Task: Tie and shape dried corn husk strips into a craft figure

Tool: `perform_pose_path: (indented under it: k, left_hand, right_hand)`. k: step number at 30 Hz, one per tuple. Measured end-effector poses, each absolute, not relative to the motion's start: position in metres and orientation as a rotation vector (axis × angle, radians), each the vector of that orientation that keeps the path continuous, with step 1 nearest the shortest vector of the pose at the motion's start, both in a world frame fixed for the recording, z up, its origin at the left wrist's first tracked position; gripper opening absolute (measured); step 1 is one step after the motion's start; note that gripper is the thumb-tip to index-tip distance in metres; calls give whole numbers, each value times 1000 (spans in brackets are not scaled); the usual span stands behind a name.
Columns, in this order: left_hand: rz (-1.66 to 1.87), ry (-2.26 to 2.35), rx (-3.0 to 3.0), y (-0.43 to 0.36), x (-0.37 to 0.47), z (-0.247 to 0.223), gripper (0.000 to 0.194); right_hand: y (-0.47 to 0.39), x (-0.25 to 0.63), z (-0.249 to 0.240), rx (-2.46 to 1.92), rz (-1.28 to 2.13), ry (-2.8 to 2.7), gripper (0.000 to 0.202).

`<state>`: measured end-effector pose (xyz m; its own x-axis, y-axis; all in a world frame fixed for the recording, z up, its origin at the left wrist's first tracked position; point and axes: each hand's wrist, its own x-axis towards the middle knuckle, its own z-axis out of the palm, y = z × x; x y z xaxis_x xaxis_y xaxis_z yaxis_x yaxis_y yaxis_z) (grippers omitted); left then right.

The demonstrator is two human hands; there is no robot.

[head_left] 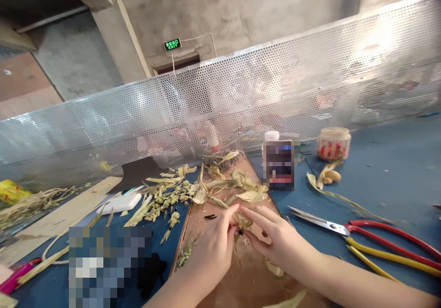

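Over a brown board [237, 280], my left hand [222, 234] and my right hand [277, 232] meet, fingertips close together. Both are closed around a pale, dried leaf [245, 221], curled and yellowish green. Its lower part and a small dark spot show between the fingers; the exact grip is partly hidden. Just beyond the fingertips, more dried leaves [248, 193] are heaped on the board. A bunch of dried stems with small buds [172, 195] lies to the left, partly over the board's edge.
Scissors [334, 227] with red and yellow handles lie open at right. Behind stand a white-capped bottle [272, 136] and a glass jar [333, 143]. A white object [122, 203], black sheet [138, 172] and pink-handled tool [20, 273] lie left. A perforated metal screen [241, 92] runs across the back.
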<state>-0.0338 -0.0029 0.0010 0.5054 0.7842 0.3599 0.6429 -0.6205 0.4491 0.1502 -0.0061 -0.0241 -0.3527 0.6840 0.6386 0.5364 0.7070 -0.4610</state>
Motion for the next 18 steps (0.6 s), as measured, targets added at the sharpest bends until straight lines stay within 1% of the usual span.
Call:
perform_pose_path:
  k: [8, 14, 18]
  left_hand:
    - [806, 1196, 2078, -10, -31, 14, 37]
    - [1013, 1137, 1891, -4, -25, 13, 26]
    - [1067, 1187, 1884, -1, -23, 12, 21]
  right_hand:
    - [-6, 152, -21, -883, 170, -2073, 47]
    - [-6, 152, -21, -829, 54, -2090, 47]
    - [-10, 149, -19, -834, 84, -2056, 44]
